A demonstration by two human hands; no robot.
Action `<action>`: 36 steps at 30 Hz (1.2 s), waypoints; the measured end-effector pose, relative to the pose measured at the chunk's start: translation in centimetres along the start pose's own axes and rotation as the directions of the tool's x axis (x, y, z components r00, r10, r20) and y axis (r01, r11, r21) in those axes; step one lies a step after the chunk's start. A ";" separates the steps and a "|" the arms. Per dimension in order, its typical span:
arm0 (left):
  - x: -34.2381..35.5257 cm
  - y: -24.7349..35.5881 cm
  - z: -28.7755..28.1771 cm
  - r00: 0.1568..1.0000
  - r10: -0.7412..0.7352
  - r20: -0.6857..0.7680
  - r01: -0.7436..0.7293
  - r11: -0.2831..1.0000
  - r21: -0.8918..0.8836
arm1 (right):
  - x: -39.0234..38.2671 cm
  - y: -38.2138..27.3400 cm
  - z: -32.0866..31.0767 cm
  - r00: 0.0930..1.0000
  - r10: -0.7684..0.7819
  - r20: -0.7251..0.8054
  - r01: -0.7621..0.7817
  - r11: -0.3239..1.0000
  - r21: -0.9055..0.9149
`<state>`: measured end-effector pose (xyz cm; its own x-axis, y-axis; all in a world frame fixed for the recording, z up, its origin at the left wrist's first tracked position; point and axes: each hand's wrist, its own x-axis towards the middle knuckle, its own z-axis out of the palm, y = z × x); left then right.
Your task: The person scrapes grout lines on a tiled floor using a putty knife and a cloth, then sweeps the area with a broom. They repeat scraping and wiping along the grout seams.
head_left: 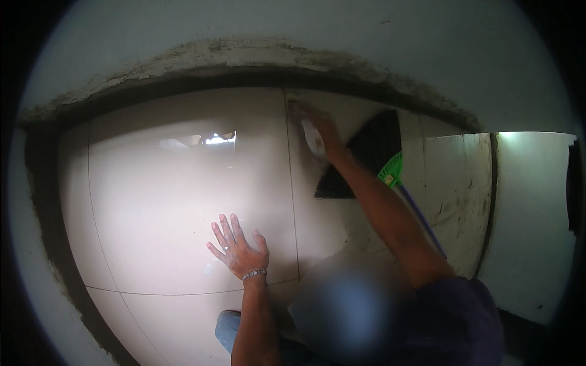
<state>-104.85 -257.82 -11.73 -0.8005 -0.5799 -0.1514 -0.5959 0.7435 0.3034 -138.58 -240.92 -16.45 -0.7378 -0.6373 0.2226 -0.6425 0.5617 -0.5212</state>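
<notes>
My left hand (239, 247) lies on the pale floor tile (159, 207) with its fingers spread, wearing a ring and a wrist band. My right hand (317, 128) reaches forward to a dark grout line near the wall and grips a whitish object (312, 138), too blurred to make out exactly, against the floor. Just right of it lies a broom with black bristles (366, 152), a green head (390, 171) and a purple handle (421, 219), passing beside my right forearm.
A wall (305, 30) with a rough, stained lower edge borders the tiles ahead and at the left. At the right are a dirty, streaked tile strip (458, 207) and a pale panel (525, 226). A blurred round shape covers the lower middle of the view.
</notes>
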 end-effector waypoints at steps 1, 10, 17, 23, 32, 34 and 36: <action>-0.1 0.6 0.2 1.000 0.013 0.003 -0.013 1.000 -0.017 | 0.7 2.1 -0.8 0.999 -0.018 -0.034 0.019 0.999 0.032; 0.0 0.1 -0.1 1.000 0.018 0.001 -0.018 1.000 0.003 | 1.8 2.5 -2.0 0.994 0.077 0.072 -0.094 0.954 0.286; 0.0 0.1 -0.1 1.000 0.011 -0.004 -0.011 1.000 0.010 | 0.2 2.9 -1.9 0.989 -0.133 -0.062 0.130 0.602 0.788; -0.1 -0.8 -0.2 1.000 0.002 -0.005 -0.002 0.999 0.036 | -0.4 3.2 -3.3 0.990 0.099 0.102 -0.132 0.904 0.406; 0.1 -0.5 -0.5 0.999 -0.028 0.019 0.027 0.999 0.046 | -3.8 6.4 -4.0 0.987 0.089 -0.133 0.049 0.622 0.782; -0.6 1.0 -0.1 0.998 0.000 0.055 -0.001 1.000 0.003 | -5.5 12.1 -8.7 0.977 0.094 -0.191 0.014 0.866 0.499; -0.4 1.2 -0.1 0.998 -0.016 0.054 0.016 1.000 0.000 | -4.8 13.7 -9.7 0.984 0.102 -0.144 -0.070 0.974 0.213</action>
<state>-105.26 -256.72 -11.23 -0.7934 -0.5726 -0.2065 -0.6084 0.7342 0.3013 -145.84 -225.06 -16.64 -0.8216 -0.4939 0.2846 -0.5303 0.4793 -0.6993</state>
